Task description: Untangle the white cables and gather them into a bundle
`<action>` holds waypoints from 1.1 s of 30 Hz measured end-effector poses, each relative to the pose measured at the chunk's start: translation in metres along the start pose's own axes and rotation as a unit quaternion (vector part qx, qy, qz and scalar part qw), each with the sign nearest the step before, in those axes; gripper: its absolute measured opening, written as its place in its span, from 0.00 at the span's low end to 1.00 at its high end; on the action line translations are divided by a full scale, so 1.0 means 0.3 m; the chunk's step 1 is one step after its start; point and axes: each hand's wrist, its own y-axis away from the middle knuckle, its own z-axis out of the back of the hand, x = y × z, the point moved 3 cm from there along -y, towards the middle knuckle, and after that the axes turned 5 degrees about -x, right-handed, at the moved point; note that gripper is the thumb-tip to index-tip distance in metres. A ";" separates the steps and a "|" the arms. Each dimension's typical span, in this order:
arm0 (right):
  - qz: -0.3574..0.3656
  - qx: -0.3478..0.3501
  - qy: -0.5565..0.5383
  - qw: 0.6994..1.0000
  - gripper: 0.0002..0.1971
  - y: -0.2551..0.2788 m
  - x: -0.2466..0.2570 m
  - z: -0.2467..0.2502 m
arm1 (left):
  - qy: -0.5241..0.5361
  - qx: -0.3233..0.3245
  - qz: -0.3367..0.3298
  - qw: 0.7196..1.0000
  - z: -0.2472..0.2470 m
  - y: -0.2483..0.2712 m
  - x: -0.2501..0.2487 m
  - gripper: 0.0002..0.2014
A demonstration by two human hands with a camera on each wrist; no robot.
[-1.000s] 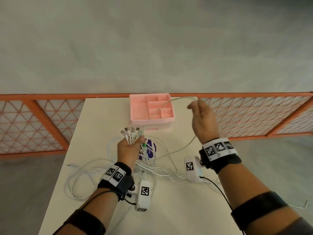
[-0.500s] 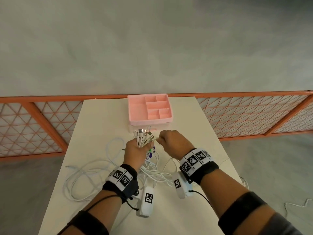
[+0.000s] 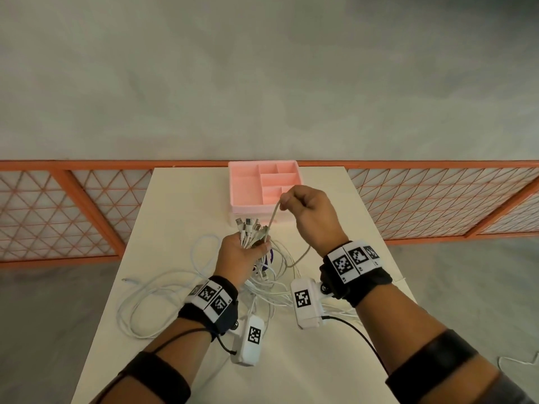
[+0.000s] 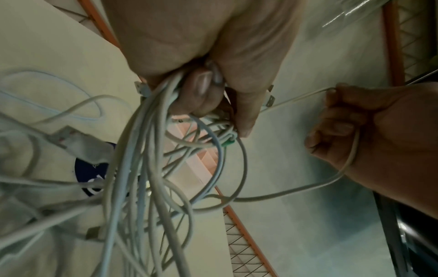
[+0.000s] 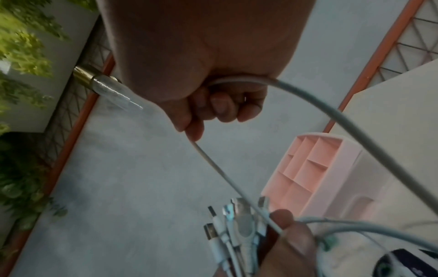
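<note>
Plug ends (image 3: 248,225) stand fanned out of the top of the left hand (image 3: 239,256), which is curled round a sheaf of the white cables (image 3: 163,290) so the connectors line up together while the slack hangs below; to my eye this fist serves as the anchor for the bundle. The right hand (image 3: 309,212), raised just right of and beyond it, pinches a single strand (image 3: 272,217) between thumb and forefinger with the other fingers curled in, and the strand runs taut down to the left thumb, then loops back under the right wrist. Holding it high like that looks meant to draw one cable clear of the knot under the left fist, seen from the left wrist as a dense crossing of loops (image 4: 166,168) over a dark blue disc (image 4: 94,168). Loose coils still lie on the table (image 3: 180,199) to the left, one free end near the left edge. The pink compartment tray (image 3: 248,185) sits at the far edge, just behind the raised hand, so a pull straight away has little room. Near the right edge, some cable seems to trail off the table. Open tabletop lies near, in front of the forearms, and up and to the right is free air, where I judge the strand can be drawn.
</note>
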 end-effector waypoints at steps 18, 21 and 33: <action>-0.011 -0.209 -0.011 0.978 0.12 -0.077 -0.014 0.249 | 0.020 0.009 0.030 0.999 0.024 0.021 0.035 0.05; -0.073 -0.152 0.097 0.981 0.13 -0.076 -0.112 0.272 | 0.022 -0.005 0.027 0.999 0.036 0.017 0.039 0.05; -0.077 0.162 0.106 0.978 0.10 0.025 -0.083 0.104 | 0.063 -0.039 0.036 0.997 -0.019 0.004 -0.051 0.06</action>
